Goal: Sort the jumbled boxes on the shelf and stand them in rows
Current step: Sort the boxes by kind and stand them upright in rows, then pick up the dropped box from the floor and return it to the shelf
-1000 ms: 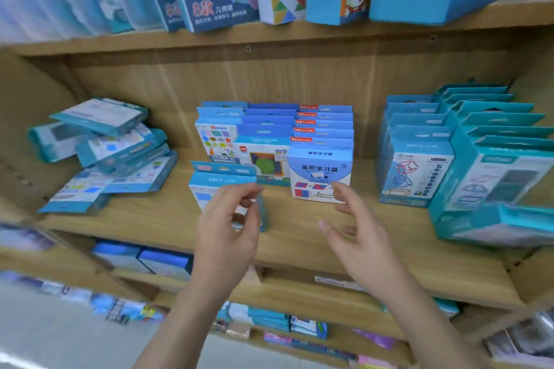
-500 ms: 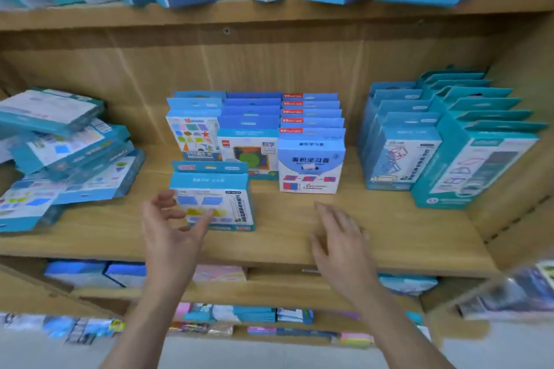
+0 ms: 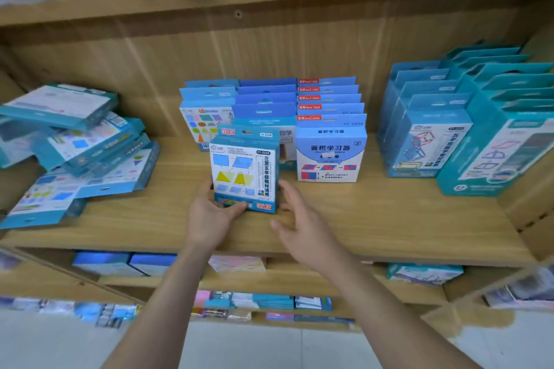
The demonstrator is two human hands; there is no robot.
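Observation:
A blue box with yellow and blue shapes on its white front (image 3: 244, 172) stands upright on the wooden shelf (image 3: 389, 219), ahead of three rows of standing blue boxes (image 3: 329, 141). My left hand (image 3: 214, 214) holds this box at its lower left corner, thumb across the bottom front. My right hand (image 3: 299, 219) hovers just right of the box with relaxed fingers, holding nothing. A jumbled pile of flat teal boxes (image 3: 78, 147) lies at the shelf's left end.
Two rows of taller teal boxes (image 3: 461, 129) stand at the right end. Bare shelf board lies between the pile and the middle rows, and along the front edge. The upper shelf (image 3: 269, 0) carries more boxes; lower shelves (image 3: 236, 263) hold stock.
The front box has shifted right, nearer the middle rows, and my left hand has taken hold of its lower corner. My right hand lifted off the shelf toward the box.

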